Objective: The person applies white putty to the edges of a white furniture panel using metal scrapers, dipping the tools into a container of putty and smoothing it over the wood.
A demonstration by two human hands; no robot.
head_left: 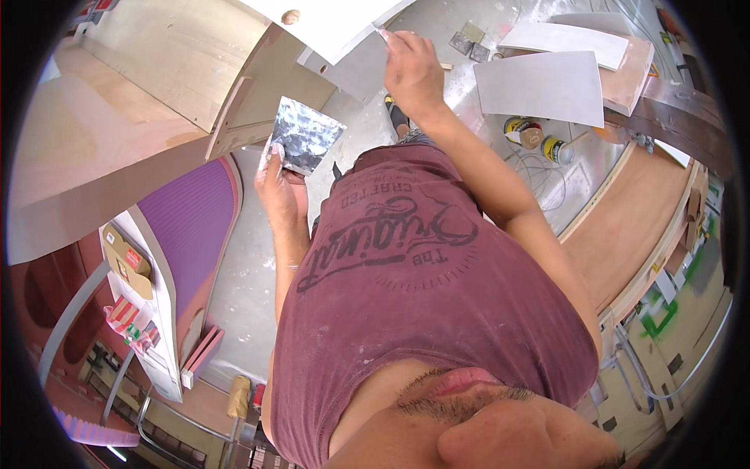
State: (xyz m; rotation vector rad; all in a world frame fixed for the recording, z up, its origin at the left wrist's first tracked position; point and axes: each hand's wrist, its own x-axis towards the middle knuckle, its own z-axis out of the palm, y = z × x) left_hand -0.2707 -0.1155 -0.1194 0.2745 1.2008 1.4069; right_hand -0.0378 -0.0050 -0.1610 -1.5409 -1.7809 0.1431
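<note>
My left hand (283, 187) is closed on the edge of a flat square plate (307, 137), its thumb on top. White and dark smears cover the plate, like filler paste. White residue also marks the fingers of this hand. Farther ahead, my right hand (414, 76) is raised at the corner edge of a white panel (332, 23), which has a round hole. Its fingers are bent together, with whitish fingertips close to that edge. Whatever they pinch, if anything, is too small to make out.
Pale wooden cabinetry (168, 59) rises at the left, above a purple-faced curved panel (191, 211). Loose grey-white sheets (539, 86) lie at the far right, near open cans (556, 148). A curved wooden piece (633, 219) stands right of me. Small square pads (469, 39) rest on the dusty floor.
</note>
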